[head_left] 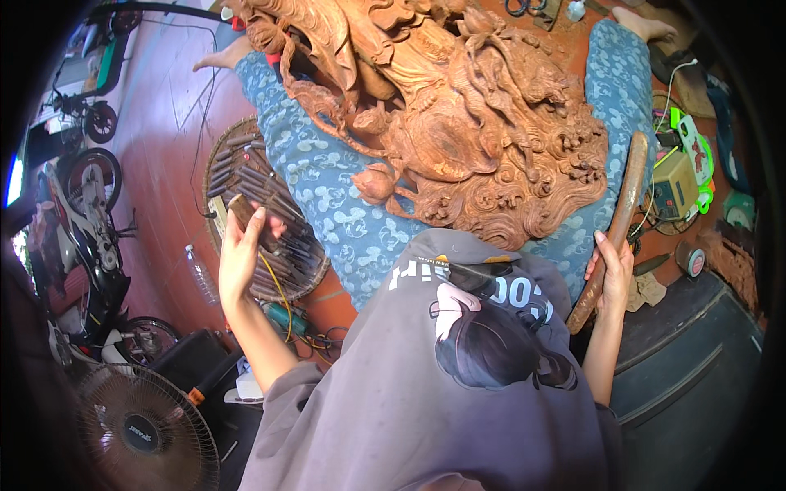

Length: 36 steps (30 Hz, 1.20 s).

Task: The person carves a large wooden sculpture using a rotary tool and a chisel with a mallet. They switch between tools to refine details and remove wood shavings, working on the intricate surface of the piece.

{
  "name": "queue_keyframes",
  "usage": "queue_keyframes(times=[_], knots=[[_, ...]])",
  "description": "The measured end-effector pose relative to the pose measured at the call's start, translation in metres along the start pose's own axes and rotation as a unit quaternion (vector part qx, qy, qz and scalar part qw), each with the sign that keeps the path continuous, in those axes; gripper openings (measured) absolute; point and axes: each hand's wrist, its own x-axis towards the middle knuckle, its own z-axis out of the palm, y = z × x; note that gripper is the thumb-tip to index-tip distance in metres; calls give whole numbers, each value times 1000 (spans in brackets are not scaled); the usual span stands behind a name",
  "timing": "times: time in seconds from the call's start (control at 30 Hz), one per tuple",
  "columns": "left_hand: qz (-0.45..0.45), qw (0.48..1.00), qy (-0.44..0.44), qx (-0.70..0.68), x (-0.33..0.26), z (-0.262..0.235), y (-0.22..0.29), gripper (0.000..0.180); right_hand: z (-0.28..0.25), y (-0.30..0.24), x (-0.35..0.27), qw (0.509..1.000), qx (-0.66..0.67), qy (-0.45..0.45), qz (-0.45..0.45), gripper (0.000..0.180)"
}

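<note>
My left hand (pixel 244 255) is closed around a short brown wooden tool handle (pixel 242 208) with a pale end; its other end is hidden by my fingers. Below that hand lies a round woven basket (pixel 211 155) filled with several dark, rod-shaped tools (pixel 246 176). In my right hand (pixel 614 274) a long, smooth wooden stick (pixel 629 184) slants upward beside my knee. Between my spread legs in blue patterned trousers (pixel 327 192) rests a large reddish-brown wood carving (pixel 458 135), with curling waves and rounded buds cut into it. Neither tool touches the carving.
A standing fan (pixel 143 430) is at the lower left, and motorbikes (pixel 90 237) stand beyond the tiled floor. A plastic bottle (pixel 199 274) and a green power tool (pixel 282 317) with a yellow cord lie near the basket. At right sit a yellowish electrical box (pixel 673 186) and a dark cabinet (pixel 696 376).
</note>
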Motion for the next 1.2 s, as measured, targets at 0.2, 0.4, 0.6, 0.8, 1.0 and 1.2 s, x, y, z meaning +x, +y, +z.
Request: queue_keyframes(times=[0.2, 0.4, 0.6, 0.8, 1.0, 1.2], knots=[[-184, 977, 102, 44, 39, -62, -151, 32, -4, -1, 4, 1000, 11, 2, -6, 24], [-258, 946, 183, -71, 17, -72, -221, 29, -6, 12, 8, 1000, 4, 4, -1, 26], [-256, 940, 224, -28, 22, -74, -249, 29, -10, 13, 10, 1000, 0, -6, -11, 24], [-240, 933, 256, -79, 32, -83, -292, 35, -4, 6, 9, 999, -31, 8, -8, 24], [-233, 915, 329, 18, 41, -70, -294, 47, -3, 0, 8, 999, -51, 5, -15, 24], [-268, 903, 335, 19, 19, -99, -290, 37, -2, 7, 7, 999, -51, 4, -15, 23]])
